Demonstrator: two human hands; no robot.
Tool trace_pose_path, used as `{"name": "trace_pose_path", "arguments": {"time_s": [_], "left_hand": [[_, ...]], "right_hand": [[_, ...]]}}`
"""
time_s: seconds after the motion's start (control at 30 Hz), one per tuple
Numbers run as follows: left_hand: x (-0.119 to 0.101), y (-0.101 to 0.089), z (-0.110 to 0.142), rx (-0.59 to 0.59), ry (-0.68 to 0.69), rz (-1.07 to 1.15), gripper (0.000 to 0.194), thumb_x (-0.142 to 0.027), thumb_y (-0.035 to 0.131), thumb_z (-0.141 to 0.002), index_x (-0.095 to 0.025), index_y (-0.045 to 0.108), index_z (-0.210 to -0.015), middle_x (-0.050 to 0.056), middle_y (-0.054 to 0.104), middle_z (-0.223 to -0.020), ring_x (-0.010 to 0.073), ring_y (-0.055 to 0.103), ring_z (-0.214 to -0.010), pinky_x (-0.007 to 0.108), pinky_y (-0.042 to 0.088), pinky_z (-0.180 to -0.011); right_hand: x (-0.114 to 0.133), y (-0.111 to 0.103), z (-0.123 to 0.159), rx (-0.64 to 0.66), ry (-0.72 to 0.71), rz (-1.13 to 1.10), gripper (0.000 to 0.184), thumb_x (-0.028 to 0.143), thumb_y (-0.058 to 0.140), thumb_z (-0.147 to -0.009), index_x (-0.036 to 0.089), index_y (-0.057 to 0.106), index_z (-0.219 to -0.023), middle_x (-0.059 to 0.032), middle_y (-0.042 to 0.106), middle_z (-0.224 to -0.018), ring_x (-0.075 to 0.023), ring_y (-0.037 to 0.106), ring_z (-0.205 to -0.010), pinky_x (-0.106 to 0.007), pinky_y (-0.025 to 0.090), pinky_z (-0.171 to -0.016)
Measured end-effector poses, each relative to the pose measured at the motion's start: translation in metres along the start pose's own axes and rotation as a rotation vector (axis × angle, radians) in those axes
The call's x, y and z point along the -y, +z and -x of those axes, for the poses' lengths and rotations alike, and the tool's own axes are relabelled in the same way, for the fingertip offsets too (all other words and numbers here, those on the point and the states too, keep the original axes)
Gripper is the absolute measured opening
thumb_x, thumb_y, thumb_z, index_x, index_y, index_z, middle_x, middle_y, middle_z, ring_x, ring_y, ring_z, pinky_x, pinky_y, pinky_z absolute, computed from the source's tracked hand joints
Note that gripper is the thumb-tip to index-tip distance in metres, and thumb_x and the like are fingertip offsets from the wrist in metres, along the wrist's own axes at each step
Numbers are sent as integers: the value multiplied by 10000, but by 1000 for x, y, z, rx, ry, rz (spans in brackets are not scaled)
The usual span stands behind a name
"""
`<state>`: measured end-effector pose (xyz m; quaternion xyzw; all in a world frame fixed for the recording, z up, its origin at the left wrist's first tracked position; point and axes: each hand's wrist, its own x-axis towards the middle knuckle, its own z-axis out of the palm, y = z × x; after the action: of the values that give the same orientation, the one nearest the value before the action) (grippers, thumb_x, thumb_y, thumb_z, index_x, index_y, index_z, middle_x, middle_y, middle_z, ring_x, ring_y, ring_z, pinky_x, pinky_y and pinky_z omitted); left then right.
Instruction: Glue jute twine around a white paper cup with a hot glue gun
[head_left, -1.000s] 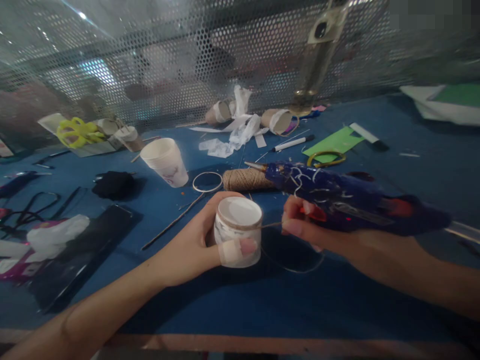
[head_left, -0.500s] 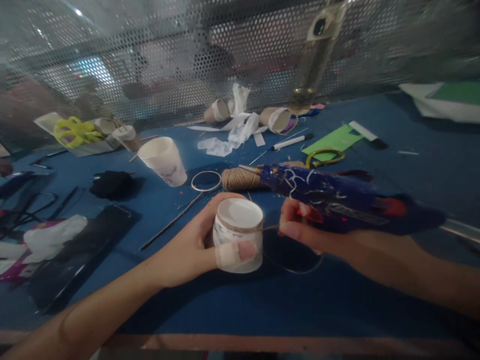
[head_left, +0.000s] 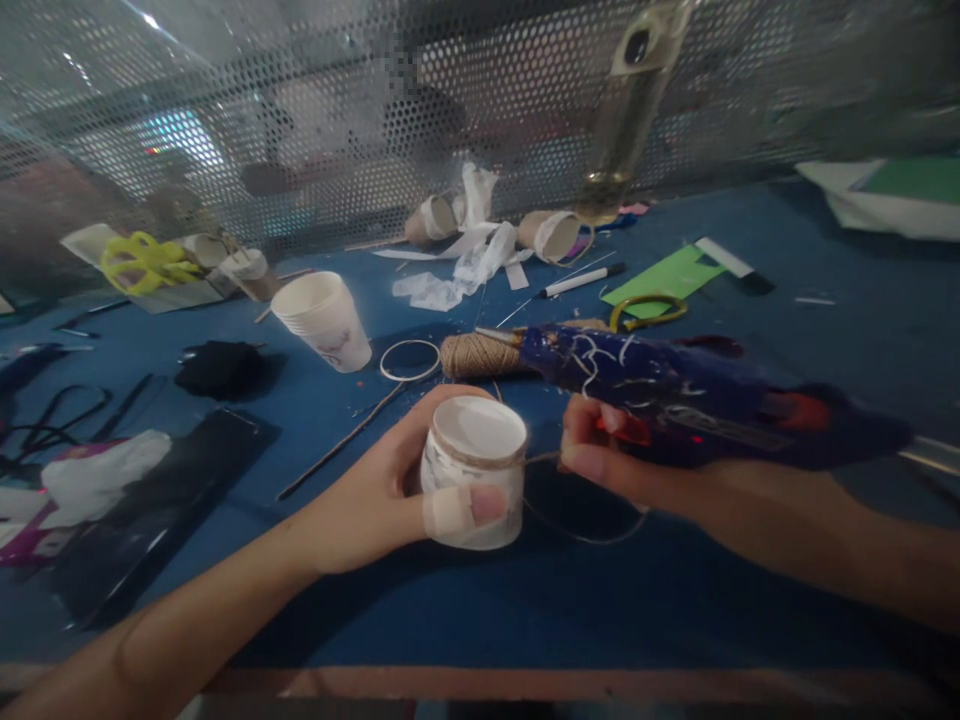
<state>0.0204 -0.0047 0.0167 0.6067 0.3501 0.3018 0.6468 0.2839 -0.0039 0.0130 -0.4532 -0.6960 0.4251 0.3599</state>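
Note:
My left hand (head_left: 409,480), with a bandage round the thumb, is wrapped about a white paper cup (head_left: 480,505) from the left. A strand of brown twine (head_left: 474,458) runs round the cup just below its upper edge. From there it stretches right to the fingertips of my right hand (head_left: 611,450), which pinch it. The same hand also grips a dark blue glue gun (head_left: 675,390) by its orange trigger, with the nozzle pointing left above the cup. Part of that grip is hidden. A twine spool (head_left: 480,355) lies behind the cup.
A stack of paper cups (head_left: 322,320) stands at back left, near a white ring (head_left: 409,361) and a stick (head_left: 337,445). Yellow-handled scissors (head_left: 146,262), crumpled white ribbon (head_left: 484,260), a marker (head_left: 581,281) and green paper (head_left: 667,275) lie farther back. A perforated metal screen (head_left: 315,130) closes the rear.
Very little differs. The view has shifted slightly, and the glue gun's rear end sits a little farther right. Both hands keep their holds on the cup, twine and glue gun.

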Motion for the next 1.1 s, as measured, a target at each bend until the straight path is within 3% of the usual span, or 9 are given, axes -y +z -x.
{"name": "trace_pose_path", "arguments": {"time_s": [0.23,0.37,0.57,0.77,0.93,1.1], "left_hand": [[3,-1,1,-18,-44,32,516,-382,870,-836,-284,623,-1278,37,654,-1133,241,644,-1077,313,543,-897],[3,-1,0,7,-53,30,553,-408,879,-822,-276,614,-1288,50,675,-1147,262,659,-1092,328,548,-907],[3,3,0,39,-80,65,594,-429,866,-816,-267,571,-1306,83,679,-1203,315,651,-1157,391,552,-954],[6,1,-1,104,-66,115,571,-390,833,-849,-276,554,-1334,64,655,-1217,288,635,-1158,415,520,-1022],[6,1,-1,133,-61,131,526,-363,823,-862,-278,573,-1317,52,654,-1181,264,637,-1118,398,514,-1006],[6,2,-1,150,-43,120,519,-352,824,-858,-269,581,-1309,59,648,-1196,265,621,-1130,395,500,-1007]], "right_hand": [[2,0,0,-51,7,29,287,552,838,-825,304,712,-756,71,574,-568,-136,529,-492,-310,567,-600],[1,2,0,-56,2,-8,247,532,837,-831,319,723,-784,63,580,-589,-153,593,-562,-304,585,-636],[7,1,1,-33,13,-1,234,507,835,-831,308,718,-792,70,567,-596,-127,521,-493,-321,614,-692],[16,3,4,-81,50,51,273,535,812,-835,285,718,-776,48,611,-664,-142,599,-588,-331,606,-750],[9,2,1,4,18,-90,201,429,857,-838,289,713,-829,60,666,-712,-118,567,-577,-281,569,-658],[6,2,-1,81,26,-154,185,393,840,-865,287,702,-803,57,674,-741,-112,563,-582,-265,572,-673]]}}
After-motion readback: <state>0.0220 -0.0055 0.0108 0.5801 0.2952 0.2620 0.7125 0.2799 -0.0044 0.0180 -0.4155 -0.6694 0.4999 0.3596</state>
